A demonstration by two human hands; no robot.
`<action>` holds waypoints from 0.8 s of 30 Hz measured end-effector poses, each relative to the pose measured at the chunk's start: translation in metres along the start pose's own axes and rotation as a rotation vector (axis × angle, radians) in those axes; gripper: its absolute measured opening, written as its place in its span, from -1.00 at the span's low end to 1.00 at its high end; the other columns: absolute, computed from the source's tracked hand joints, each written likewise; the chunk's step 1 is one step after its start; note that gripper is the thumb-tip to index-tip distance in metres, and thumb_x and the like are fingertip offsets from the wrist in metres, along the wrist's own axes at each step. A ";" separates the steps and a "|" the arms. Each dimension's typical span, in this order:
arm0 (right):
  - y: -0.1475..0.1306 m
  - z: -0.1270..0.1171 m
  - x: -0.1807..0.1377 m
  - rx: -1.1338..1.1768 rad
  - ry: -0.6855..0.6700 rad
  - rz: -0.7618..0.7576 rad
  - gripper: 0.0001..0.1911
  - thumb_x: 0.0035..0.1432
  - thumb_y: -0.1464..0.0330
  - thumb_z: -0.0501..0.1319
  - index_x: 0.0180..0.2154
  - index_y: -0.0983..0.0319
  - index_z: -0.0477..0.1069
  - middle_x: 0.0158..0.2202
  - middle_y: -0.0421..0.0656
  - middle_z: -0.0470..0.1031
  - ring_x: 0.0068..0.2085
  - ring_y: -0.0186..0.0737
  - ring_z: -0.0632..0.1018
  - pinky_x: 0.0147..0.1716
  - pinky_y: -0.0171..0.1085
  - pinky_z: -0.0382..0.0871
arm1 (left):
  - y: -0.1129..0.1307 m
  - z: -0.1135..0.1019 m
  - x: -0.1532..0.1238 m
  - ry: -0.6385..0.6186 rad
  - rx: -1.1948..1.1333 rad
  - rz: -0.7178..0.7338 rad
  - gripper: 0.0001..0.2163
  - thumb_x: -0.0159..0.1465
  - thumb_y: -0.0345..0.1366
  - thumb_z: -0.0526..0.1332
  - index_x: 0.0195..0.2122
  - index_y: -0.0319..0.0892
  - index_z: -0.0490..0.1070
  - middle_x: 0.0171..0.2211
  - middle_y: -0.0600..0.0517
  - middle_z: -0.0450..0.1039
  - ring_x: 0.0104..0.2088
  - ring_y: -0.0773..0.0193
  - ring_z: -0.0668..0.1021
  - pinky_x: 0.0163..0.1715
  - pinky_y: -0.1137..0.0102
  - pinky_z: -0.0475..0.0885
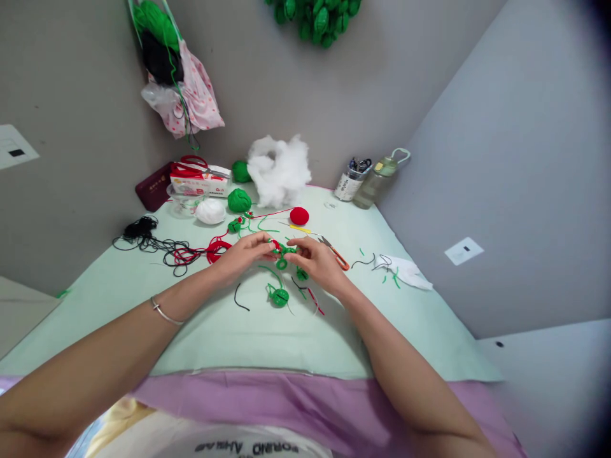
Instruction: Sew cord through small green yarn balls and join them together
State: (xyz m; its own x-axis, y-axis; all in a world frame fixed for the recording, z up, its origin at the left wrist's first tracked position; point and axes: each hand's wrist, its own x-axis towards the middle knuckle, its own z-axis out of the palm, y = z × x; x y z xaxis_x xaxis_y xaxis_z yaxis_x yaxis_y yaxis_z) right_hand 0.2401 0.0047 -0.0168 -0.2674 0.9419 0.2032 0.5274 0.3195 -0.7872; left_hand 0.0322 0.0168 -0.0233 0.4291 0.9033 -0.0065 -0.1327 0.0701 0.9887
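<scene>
Both hands meet over the middle of the table around a small green and red crocheted piece (283, 250). My left hand (249, 252) pinches its red and white end. My right hand (317, 259) has thumb and fingertips closed on its green side; a green loop hangs between the hands. Just under my right hand is a small green ball (301, 273). Nearer me lies another green crocheted ball (279, 297) with a dark line across it and a loose green tail. A yellow-handled crochet hook (300, 228) and orange-handled snips (338, 253) lie beyond my right hand.
Behind my hands are a red yarn ball (299, 216), green yarn (239, 200), white yarn (210, 211) and white stuffing (279, 170). Tangled black yarn (141, 230) lies left. Red scissors (189, 166) rest on a packet. A bottle (377, 182) and pen cup (351, 181) stand back right.
</scene>
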 end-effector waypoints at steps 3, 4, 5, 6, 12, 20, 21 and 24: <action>-0.001 0.001 -0.001 -0.067 -0.003 -0.054 -0.70 0.11 0.31 0.36 -0.09 0.24 0.53 -0.41 -0.24 0.36 -0.39 -0.33 0.36 -0.35 -0.29 0.23 | 0.004 0.002 -0.001 -0.003 -0.130 -0.033 -0.82 0.17 -0.24 0.35 -0.36 -0.21 0.40 -0.32 0.04 0.49 -0.25 0.25 0.59 -0.05 0.31 0.43; -0.002 0.000 -0.001 -0.079 0.000 -0.067 -0.71 0.11 0.33 0.37 -0.10 0.24 0.54 -0.40 -0.24 0.35 -0.39 -0.33 0.36 -0.35 -0.29 0.23 | 0.005 0.002 -0.001 -0.001 -0.172 -0.039 -0.83 0.17 -0.26 0.34 -0.36 -0.21 0.39 -0.32 0.04 0.49 -0.26 0.26 0.59 -0.05 0.31 0.43; -0.002 0.000 -0.001 -0.086 0.003 -0.076 -0.73 0.12 0.34 0.37 -0.11 0.24 0.54 -0.40 -0.24 0.34 -0.39 -0.33 0.36 -0.34 -0.29 0.24 | 0.004 0.002 -0.001 0.001 -0.213 -0.046 -0.84 0.17 -0.27 0.33 -0.37 -0.21 0.37 -0.33 0.05 0.49 -0.27 0.27 0.59 -0.06 0.31 0.44; -0.003 0.000 -0.001 -0.088 0.010 -0.084 -0.74 0.12 0.34 0.37 -0.12 0.25 0.54 -0.40 -0.24 0.33 -0.39 -0.33 0.36 -0.34 -0.29 0.24 | 0.004 0.001 -0.001 0.001 -0.249 -0.054 -0.84 0.17 -0.28 0.33 -0.37 -0.20 0.36 -0.34 0.05 0.48 -0.27 0.27 0.59 -0.10 0.33 0.45; -0.007 0.001 -0.005 -0.138 0.049 -0.184 -0.76 0.15 0.37 0.35 -0.11 0.22 0.52 -0.37 -0.22 0.34 -0.37 -0.31 0.39 -0.31 -0.28 0.28 | 0.005 0.004 -0.004 0.033 -0.251 -0.059 -0.82 0.27 -0.28 0.27 -0.39 -0.20 0.29 -0.47 0.15 0.34 -0.59 0.51 0.32 -0.31 0.45 0.42; 0.001 -0.003 -0.003 -0.324 0.245 -0.288 -0.75 0.21 0.43 0.26 -0.05 0.20 0.47 -0.25 -0.11 0.41 -0.32 -0.23 0.48 -0.29 -0.25 0.36 | 0.009 0.002 -0.002 0.087 -0.046 -0.001 -0.72 0.19 -0.11 0.38 -0.33 -0.15 0.34 -0.67 0.26 0.05 -0.65 0.46 0.16 -0.48 0.47 0.32; 0.002 -0.003 -0.003 -0.349 0.256 -0.295 -0.75 0.22 0.43 0.25 -0.04 0.20 0.47 -0.23 -0.09 0.42 -0.31 -0.22 0.49 -0.29 -0.25 0.36 | 0.008 0.000 -0.001 0.080 -0.023 0.005 -0.72 0.17 -0.11 0.39 -0.34 -0.15 0.34 -0.68 0.26 0.05 -0.65 0.46 0.17 -0.47 0.46 0.33; 0.004 -0.003 -0.003 -0.411 0.274 -0.309 -0.74 0.26 0.42 0.20 -0.01 0.17 0.46 -0.20 -0.08 0.44 -0.29 -0.19 0.51 -0.29 -0.24 0.37 | 0.006 -0.005 0.000 -0.007 0.060 -0.028 -0.74 0.16 -0.10 0.39 -0.39 -0.15 0.40 -0.70 0.22 0.13 -0.65 0.43 0.25 -0.51 0.46 0.31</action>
State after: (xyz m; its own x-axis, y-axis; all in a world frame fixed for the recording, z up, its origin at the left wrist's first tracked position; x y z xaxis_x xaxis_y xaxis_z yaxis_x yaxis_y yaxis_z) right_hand 0.2459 0.0033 -0.0188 -0.2686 0.7735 0.5740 0.7423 0.5460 -0.3884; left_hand 0.0269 0.0198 -0.0186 0.4384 0.8981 -0.0334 -0.0667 0.0696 0.9953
